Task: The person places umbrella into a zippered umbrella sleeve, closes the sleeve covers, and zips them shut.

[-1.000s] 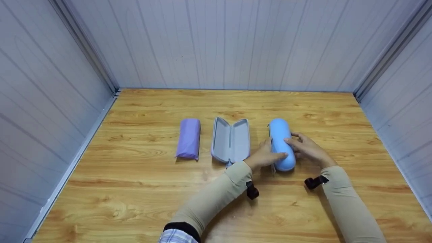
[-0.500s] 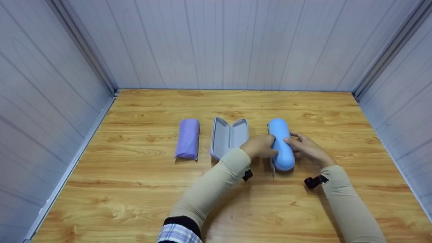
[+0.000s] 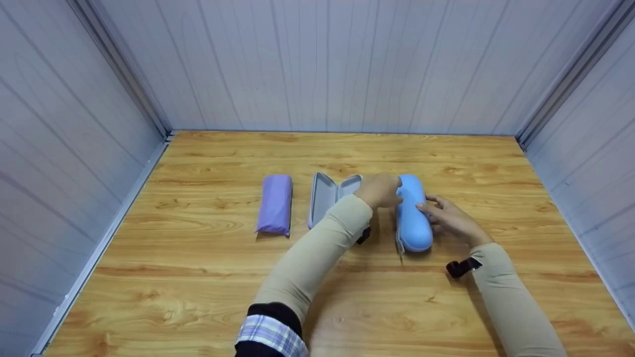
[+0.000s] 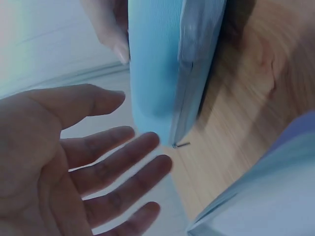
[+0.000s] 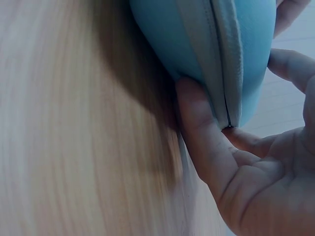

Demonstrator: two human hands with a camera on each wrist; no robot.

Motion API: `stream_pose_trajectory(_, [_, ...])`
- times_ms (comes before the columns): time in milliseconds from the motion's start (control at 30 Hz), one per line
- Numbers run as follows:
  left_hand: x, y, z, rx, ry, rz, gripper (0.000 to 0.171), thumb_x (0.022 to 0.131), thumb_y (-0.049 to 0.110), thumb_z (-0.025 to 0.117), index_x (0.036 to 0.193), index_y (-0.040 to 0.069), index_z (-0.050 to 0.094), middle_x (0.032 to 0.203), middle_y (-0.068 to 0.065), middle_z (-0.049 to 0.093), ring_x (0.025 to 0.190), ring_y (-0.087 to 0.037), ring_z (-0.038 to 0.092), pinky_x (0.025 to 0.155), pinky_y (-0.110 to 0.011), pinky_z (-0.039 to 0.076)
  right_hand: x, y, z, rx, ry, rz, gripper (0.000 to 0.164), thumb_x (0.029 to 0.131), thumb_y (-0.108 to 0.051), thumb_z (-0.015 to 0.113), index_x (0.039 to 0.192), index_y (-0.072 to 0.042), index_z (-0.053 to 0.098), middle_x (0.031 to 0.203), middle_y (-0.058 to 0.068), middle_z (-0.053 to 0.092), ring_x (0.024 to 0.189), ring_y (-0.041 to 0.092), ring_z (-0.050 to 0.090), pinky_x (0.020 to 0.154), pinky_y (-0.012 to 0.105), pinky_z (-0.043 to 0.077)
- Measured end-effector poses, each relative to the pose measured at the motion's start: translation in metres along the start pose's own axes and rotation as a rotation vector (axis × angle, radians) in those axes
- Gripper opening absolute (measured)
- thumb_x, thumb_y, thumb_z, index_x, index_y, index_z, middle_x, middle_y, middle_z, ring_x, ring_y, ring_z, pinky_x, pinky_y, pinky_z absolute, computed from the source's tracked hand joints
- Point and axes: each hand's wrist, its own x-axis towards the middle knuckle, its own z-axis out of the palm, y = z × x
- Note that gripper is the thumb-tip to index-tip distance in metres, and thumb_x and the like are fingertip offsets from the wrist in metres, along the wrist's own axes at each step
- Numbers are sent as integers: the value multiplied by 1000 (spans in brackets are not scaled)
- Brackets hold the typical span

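Observation:
A light blue zip-up hard case lies lengthwise on the right half of the table, closed, its zip seam along the left side. My right hand grips its right side, thumb on top and fingers lower down beside the seam in the right wrist view. At the case's far left end is my left hand, its fingers spread apart and holding nothing in the left wrist view. Close to those fingertips a small zip pull sticks out at the end of the seam.
Left of the blue case, a second hard case stands unfolded with grey lining, partly hidden by my left arm. Farther left lies a purple wrapped packet. Pale panel walls enclose the wooden table at the back and sides.
My left hand has left its hold on the near half of the blue case and moved along the left side to the far end. The right hand and the case have stayed put.

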Motion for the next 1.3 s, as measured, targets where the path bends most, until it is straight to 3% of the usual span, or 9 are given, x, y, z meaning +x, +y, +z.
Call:
stream_pose_trajectory(267, [23,-7,-4,-6,108,-30,33,98,25,64,129,15,69,128,2,67,110,-16,64,85,-34,55,0,0,-2,4,-15,25,87,101,-47,55,159,-3,8,147,32,39,125,36,53,96,42,51])
stream_pose_trajectory(667, [45,-5,6,-27,179,-105,27,99,22,63,124,18,73,121,4,70,107,-15,66,83,-32,56,0,-1,1,-5,-4,4,83,103,-43,54,159,-1,10,146,34,39,123,35,55,94,39,52])
stream_pose_trajectory(833, [51,-11,15,-49,159,-171,18,100,17,58,109,15,74,107,0,72,88,-13,65,73,-32,55,1,-1,2,-4,-8,-6,83,103,-43,54,159,0,9,147,34,37,122,34,55,94,40,52])
stream_pose_trajectory(1000, [54,-18,21,-78,121,-170,15,101,12,55,93,10,68,95,-4,70,71,-14,51,63,-31,43,1,0,2,18,-2,-6,83,103,-41,54,158,0,9,146,34,39,119,32,57,94,40,52])
stream_pose_trajectory(1133, [54,-18,25,-97,100,-156,19,103,11,52,99,9,71,98,-5,71,74,-15,56,66,-30,46,1,-1,3,37,-6,1,84,103,-41,54,159,0,7,146,34,38,121,34,56,93,39,53])
stream_pose_trajectory(1300, [54,-16,26,-66,129,-157,25,104,10,49,110,9,73,105,-6,72,88,-18,66,75,-31,54,-1,-1,2,38,-2,-2,83,103,-40,54,159,1,8,146,35,38,121,34,56,93,39,53])
